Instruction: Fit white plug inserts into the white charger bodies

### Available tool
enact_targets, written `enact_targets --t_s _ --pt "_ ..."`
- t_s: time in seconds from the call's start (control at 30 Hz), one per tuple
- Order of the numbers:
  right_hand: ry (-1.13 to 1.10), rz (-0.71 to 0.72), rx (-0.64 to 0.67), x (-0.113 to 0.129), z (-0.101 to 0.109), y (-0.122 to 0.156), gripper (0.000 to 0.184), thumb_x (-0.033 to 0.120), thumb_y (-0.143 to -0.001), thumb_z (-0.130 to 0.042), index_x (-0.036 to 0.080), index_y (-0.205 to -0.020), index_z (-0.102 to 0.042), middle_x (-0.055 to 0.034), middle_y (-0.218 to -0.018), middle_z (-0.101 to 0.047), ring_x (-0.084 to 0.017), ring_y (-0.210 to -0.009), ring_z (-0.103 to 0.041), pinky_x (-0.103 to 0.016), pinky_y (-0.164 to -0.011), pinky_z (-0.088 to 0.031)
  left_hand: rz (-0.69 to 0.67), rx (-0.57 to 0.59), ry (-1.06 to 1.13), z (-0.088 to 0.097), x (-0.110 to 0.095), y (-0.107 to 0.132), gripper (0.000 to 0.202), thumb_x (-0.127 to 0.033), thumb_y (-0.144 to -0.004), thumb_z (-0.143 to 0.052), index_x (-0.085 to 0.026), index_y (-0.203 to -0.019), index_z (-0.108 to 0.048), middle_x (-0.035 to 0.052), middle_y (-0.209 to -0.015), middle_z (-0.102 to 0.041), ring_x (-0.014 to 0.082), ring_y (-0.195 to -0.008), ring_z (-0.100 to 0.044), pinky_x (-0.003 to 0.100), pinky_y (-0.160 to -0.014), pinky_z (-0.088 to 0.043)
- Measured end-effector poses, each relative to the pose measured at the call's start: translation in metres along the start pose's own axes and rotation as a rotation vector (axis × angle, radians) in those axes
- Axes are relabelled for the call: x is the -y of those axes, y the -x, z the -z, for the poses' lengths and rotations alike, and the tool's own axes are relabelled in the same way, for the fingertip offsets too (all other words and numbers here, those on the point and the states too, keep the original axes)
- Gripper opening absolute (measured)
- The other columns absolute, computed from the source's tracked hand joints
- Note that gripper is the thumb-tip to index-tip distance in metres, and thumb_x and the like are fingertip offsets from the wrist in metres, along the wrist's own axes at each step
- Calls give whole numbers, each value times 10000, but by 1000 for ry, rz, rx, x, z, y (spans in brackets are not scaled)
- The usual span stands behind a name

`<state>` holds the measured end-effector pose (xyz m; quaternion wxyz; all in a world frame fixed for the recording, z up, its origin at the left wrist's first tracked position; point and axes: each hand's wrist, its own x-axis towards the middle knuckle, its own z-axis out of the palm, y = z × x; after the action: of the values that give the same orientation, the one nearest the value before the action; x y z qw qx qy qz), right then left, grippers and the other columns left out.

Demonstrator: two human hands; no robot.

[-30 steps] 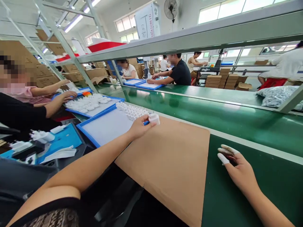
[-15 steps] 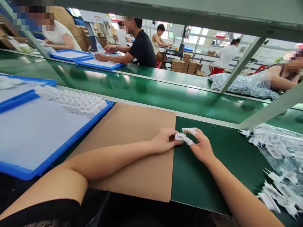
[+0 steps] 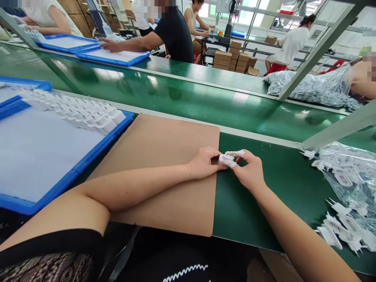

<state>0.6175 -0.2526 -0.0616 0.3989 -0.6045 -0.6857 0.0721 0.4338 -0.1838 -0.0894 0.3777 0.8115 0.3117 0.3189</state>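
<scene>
My left hand [image 3: 205, 162] and my right hand [image 3: 249, 171] meet at the right edge of a brown cardboard sheet [image 3: 158, 156] lying on the green bench. Between their fingertips they pinch one small white plastic part [image 3: 225, 159]. White finger cots cover the forefinger and thumb of my right hand. Both hands are closed on the part.
A blue tray [image 3: 73, 172] with rows of white parts [image 3: 79, 111] sits at the left. A clear bag and loose white pronged parts [image 3: 340, 227] lie at the right. A green conveyor belt [image 3: 176, 94] runs behind; other people work across it.
My left hand came from the blue tray with a white part to the cardboard's right edge, where my right hand joined it. My view swung right and down.
</scene>
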Motion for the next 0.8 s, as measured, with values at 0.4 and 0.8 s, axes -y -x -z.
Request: enact_targets --t_s 0.4,0.8 --pt "184 246 103 -13 9 -18 71 224 -753 -628 226 -755 -699 14 -659 -531 -172 -660 -510 -399 -856 -379 157 164 258 9 1 -10 378 -438 -709 -870 -161 -942 -761 39 -916 -728 202 -849 -665 298 -789 -519" --pt "-71 107 -49 -12 -7 5 358 441 -835 -659 253 -1122 -763 -24 -791 -675 -239 -809 -652 -413 -844 -510 133 118 398 -3 5 -8 470 -400 -696 -916 -134 -1050 -758 75 -973 -757 232 -932 -710 315 -864 -563"
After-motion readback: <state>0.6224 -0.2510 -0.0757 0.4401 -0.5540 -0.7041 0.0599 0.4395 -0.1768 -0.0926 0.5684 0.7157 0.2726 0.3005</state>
